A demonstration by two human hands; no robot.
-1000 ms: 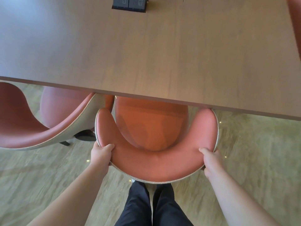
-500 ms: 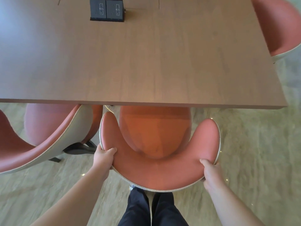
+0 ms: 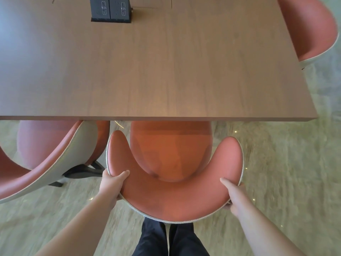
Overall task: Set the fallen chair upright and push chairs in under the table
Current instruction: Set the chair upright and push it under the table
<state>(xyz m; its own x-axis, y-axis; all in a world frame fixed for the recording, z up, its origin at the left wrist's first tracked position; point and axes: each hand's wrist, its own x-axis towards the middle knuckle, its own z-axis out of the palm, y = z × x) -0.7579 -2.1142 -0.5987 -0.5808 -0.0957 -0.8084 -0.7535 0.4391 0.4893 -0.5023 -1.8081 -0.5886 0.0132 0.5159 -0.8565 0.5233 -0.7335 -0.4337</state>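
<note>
A salmon-pink tub chair with a pale woven outer shell stands upright right in front of me. The front of its seat lies under the near edge of the brown wooden table. My left hand grips the left side of the curved backrest, thumb on the inside. On the right side of the backrest my right hand holds the rim, thumb over the padding. A second chair of the same kind stands upright to the left, its seat also partly beneath the table.
A third pink chair stands at the table's right end, at the top right. A black socket box sits in the tabletop at the far side. The floor is pale carpet. My dark trouser legs are directly behind the chair.
The view has shifted, bringing the table's right corner and the third chair into sight. Both hands keep the same grip on the backrest; the chair sits slightly lower in view.
</note>
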